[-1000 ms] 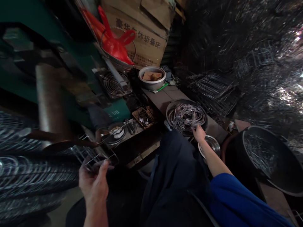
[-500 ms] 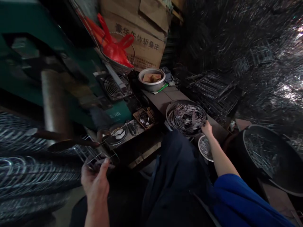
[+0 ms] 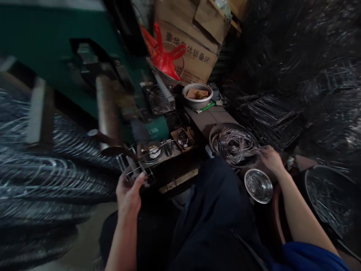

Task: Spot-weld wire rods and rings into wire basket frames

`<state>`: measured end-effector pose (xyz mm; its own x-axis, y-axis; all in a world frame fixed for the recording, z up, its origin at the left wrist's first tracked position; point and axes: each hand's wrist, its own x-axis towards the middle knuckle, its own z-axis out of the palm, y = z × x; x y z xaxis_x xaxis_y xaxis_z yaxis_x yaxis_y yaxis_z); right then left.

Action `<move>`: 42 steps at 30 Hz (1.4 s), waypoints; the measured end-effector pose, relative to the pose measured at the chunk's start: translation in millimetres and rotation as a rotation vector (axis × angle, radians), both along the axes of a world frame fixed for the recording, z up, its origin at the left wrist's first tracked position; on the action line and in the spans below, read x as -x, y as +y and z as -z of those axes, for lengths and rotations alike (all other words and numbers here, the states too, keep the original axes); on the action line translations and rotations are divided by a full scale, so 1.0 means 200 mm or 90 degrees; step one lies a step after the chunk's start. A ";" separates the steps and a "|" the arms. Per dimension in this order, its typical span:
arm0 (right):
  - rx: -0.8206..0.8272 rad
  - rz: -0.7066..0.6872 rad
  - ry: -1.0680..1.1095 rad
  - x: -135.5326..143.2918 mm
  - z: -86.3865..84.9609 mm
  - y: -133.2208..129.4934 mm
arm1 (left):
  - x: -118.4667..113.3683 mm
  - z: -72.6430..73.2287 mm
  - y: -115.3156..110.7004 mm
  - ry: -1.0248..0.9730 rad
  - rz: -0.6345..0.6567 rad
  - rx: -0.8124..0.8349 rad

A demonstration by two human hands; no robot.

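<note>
My left hand [image 3: 129,192] grips a small wire frame [image 3: 134,169] below the round metal bar [image 3: 107,109] of the green machine [image 3: 84,22]. My right hand [image 3: 270,158] is at the right rim of a round tray holding a coil of wire [image 3: 234,145]. Its fingers are bent and blurred; whether they pinch a wire I cannot make out. Just below that hand a shiny metal bowl [image 3: 258,185] holds small metal pieces.
Stacked wire rings [image 3: 50,173] fill the left side. Behind are a grey basin [image 3: 197,97], a red plastic bag [image 3: 167,62] and a cardboard box [image 3: 188,49]. A large black basin [image 3: 332,199] of wire pieces stands at the right, below piled wire racks [image 3: 270,109].
The view has shifted, so most things appear further right. My right hand has drawn away from the wire coil to the right, uncovering more of the metal bowl. My left hand still grips the wire frame.
</note>
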<state>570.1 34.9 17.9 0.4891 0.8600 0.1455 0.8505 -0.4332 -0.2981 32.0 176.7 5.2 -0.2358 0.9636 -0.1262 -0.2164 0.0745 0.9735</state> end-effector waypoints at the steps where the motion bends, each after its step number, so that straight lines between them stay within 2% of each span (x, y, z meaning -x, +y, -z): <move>1: -0.051 0.019 0.051 0.02 -0.05 0.04 | 0.00 0.00 0.00 -0.007 -0.006 -0.004; 3: -0.139 0.015 0.164 0.11 -0.14 0.13 | -0.01 0.00 -0.03 -0.011 -0.020 -0.013; 6: -0.293 -0.059 0.337 0.36 -0.26 0.26 | -0.01 0.01 -0.12 -0.023 -0.011 -0.013; 8: -0.361 -0.098 0.472 0.53 -0.33 0.36 | -0.01 0.02 -0.19 -0.035 0.002 -0.016; 11: -0.313 -0.148 0.648 0.74 -0.38 0.55 | 0.01 0.03 -0.27 -0.033 0.007 -0.024; 13: -0.263 -0.154 0.660 0.83 -0.39 0.69 | 0.03 0.03 -0.31 -0.019 0.011 -0.025; 15: -0.259 -0.169 0.612 0.92 -0.38 0.81 | 0.05 0.03 -0.34 -0.006 0.017 -0.021; 17: -0.252 -0.223 0.588 1.00 -0.37 0.88 | 0.07 0.04 -0.36 0.000 0.016 -0.016; 19: -0.189 -0.301 0.620 1.06 -0.36 0.92 | 0.08 0.06 -0.38 0.000 0.011 -0.011; 21: -0.157 -0.336 0.670 1.11 -0.36 0.93 | 0.10 0.07 -0.39 -0.005 0.003 -0.009; 25: -0.240 -0.323 0.716 1.13 -0.33 0.95 | 0.12 0.08 -0.39 -0.018 -0.005 -0.004; 29: -0.069 -0.389 0.575 1.17 -0.26 0.99 | 0.12 0.10 -0.39 -0.028 0.004 -0.003; 31: -0.038 -0.390 0.553 1.22 -0.21 1.01 | 0.11 0.10 -0.39 -0.033 0.008 -0.003; 36: -0.146 -0.347 0.610 1.36 -0.11 0.96 | 0.08 0.09 -0.43 -0.046 -0.002 0.008; 39: -0.181 -0.381 0.648 1.44 -0.08 0.94 | 0.06 0.08 -0.43 -0.059 -0.010 0.008; 42: -0.157 -0.420 0.692 1.50 -0.03 0.96 | 0.04 0.06 -0.43 -0.075 -0.019 0.001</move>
<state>269.8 226.1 23.4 -0.0480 0.9902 0.1311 0.1535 0.1371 -0.9786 24.8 91.6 -7.2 -0.2479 0.9562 -0.1557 -0.3314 0.0674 0.9411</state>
